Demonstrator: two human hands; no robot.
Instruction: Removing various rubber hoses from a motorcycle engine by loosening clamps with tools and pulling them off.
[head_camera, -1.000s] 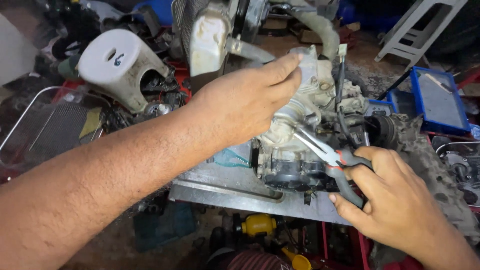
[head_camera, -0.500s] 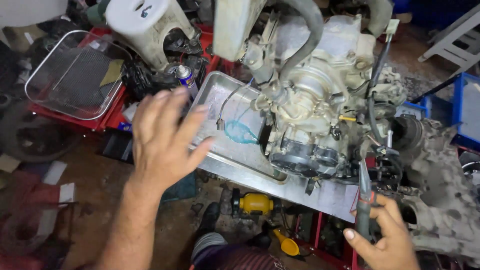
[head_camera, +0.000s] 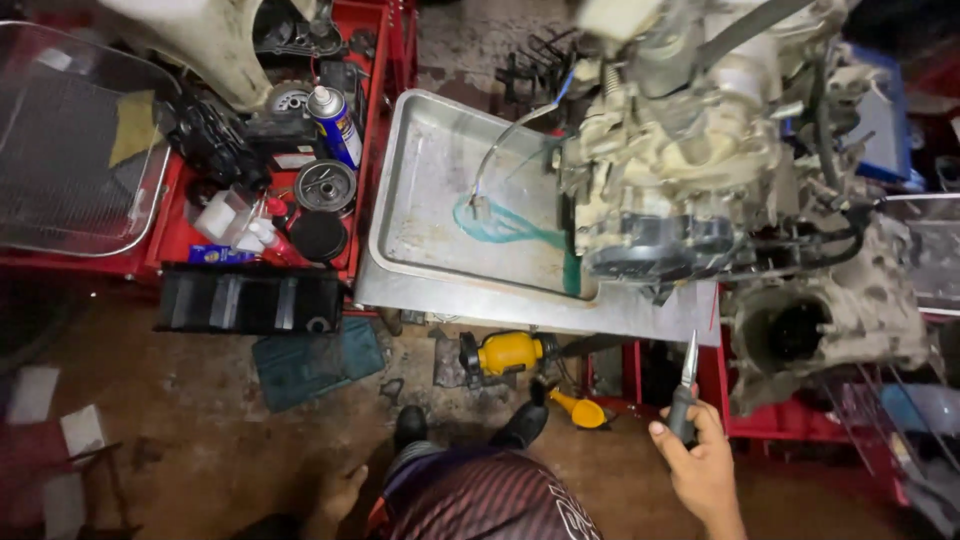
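Gripping pliers (head_camera: 686, 385) in right hand (head_camera: 700, 462), fingers wrapped round handles, tips up, just below metal tray (head_camera: 430, 190) edge near engine (head_camera: 690, 170) (greasy). Left hand (head_camera: 340, 497) low beside knee, grip unclear.

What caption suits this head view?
Right hand holds pliers below a grimy engine on a metal tray.

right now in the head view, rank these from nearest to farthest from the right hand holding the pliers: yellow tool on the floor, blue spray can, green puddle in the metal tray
Measured from the right hand, which grips the pliers:
1. Yellow tool, on the floor just to its left, below the tray's edge.
2. Green puddle, higher up in the metal tray, beside the engine.
3. Blue spray can, far upper left, in the red tool cart.
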